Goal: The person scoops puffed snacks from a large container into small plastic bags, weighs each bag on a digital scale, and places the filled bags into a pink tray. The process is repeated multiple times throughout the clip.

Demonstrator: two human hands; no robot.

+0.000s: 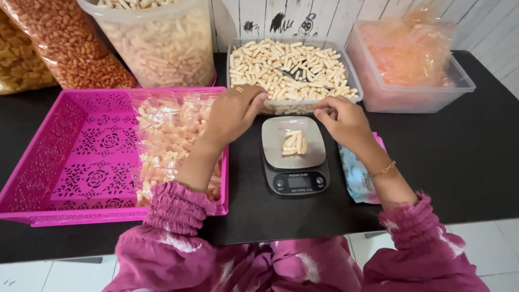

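Observation:
A small digital kitchen scale (296, 181) stands on the black table in front of me. On its steel platform lies a clear plastic bag (294, 141) with a few pale snack sticks inside. My left hand (233, 112) is at the bag's upper left corner with its fingers curled. My right hand (343, 121) pinches at the upper right corner. Both hands seem to grip the bag's mouth. Just behind them is a clear tub of pale snack sticks (292, 67).
A pink perforated basket (81, 157) at my left holds filled bags of sticks (170, 138). At the back are a large tub of sticks (162, 43), bags of orange and yellow snacks (67, 43) and a tub of clear bags (408, 59). A blue packet (357, 178) lies right of the scale.

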